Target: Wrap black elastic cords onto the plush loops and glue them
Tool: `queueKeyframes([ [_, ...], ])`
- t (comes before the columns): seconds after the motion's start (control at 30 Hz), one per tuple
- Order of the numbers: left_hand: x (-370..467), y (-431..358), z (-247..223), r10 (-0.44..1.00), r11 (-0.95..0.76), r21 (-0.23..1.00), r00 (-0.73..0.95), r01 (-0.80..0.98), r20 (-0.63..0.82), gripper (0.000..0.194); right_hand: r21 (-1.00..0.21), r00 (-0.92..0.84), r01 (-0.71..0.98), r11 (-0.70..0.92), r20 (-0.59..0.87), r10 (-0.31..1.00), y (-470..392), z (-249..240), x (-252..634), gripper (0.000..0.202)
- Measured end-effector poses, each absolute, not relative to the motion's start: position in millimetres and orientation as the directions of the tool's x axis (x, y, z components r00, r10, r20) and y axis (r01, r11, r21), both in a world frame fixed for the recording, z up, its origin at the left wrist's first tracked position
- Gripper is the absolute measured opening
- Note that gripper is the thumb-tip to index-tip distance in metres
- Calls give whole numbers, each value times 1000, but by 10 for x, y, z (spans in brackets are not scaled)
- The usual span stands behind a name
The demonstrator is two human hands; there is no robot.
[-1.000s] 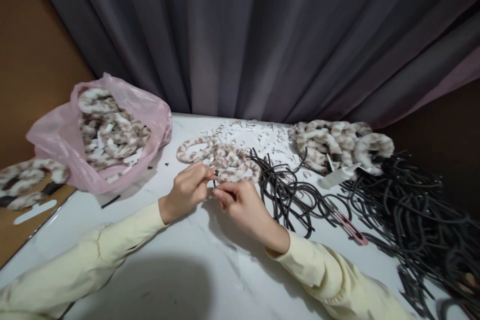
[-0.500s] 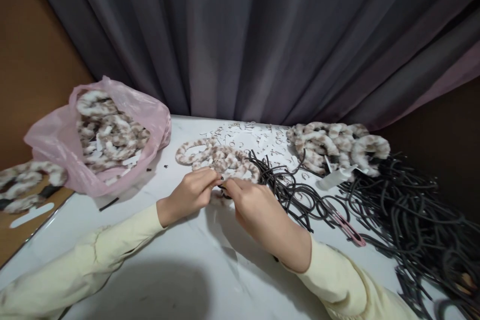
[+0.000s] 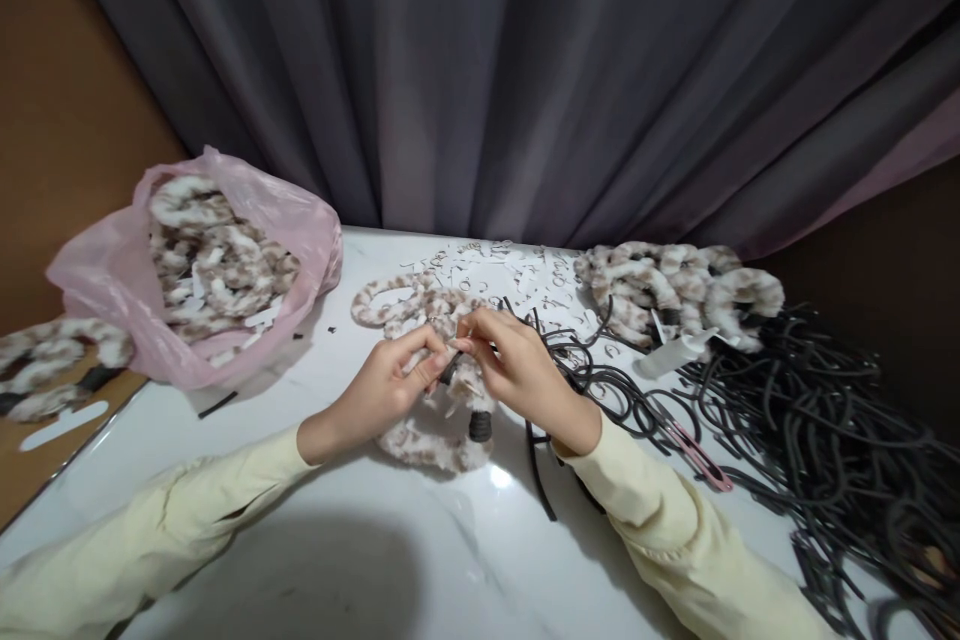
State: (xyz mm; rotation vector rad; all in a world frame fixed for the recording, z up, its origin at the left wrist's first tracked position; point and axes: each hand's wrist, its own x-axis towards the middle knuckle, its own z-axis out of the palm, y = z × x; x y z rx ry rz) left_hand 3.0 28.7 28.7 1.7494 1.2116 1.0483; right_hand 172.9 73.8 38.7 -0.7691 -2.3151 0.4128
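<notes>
My left hand and my right hand meet at the middle of the table, thumbs and fingertips pinched together. Between them is a furry brown-and-white band, looping down onto the table below my fingers. It has a gathered black section at its right side, and more black shows right by my fingertips. Both hands seem to grip the band there; the small pale bit at the fingertips is too tiny to make out. Just behind my hands lie more furry loops, partly covered by them.
At left stands a pink plastic bag filled with furry bands. Small scraps litter the back. Black cords heap at right, beside pink-handled snips, a white bottle and a furry pile.
My hands have turned fingers-up and risen slightly. The furry band with its black section now shows below them. A black cord end has come into sight below my right hand.
</notes>
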Motion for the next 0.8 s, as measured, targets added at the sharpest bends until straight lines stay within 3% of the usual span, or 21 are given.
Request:
queueKeyframes([
  [0.07,36,274,316,958,-254,915,210,313,194,26,-558,-567,368,744,499,655,733,334,1715,9],
  [0.23,51,236,335,963,-248,920,179,303,200,25,-626,-513,328,708,512,689,752,210,1694,11],
  [0.4,72,225,278,955,-296,872,154,390,255,23,-740,-504,245,626,454,735,749,88,1639,8],
  [0.6,42,230,165,834,-516,627,177,584,522,10,-958,-489,62,280,216,845,685,10,1536,8],
  [0.73,38,241,120,742,-637,546,242,544,625,16,-992,-585,-129,9,84,807,704,-13,1502,20],
  [0.8,50,239,118,715,-674,532,271,512,645,17,-990,-614,-136,-45,49,788,725,-8,1501,21],
])
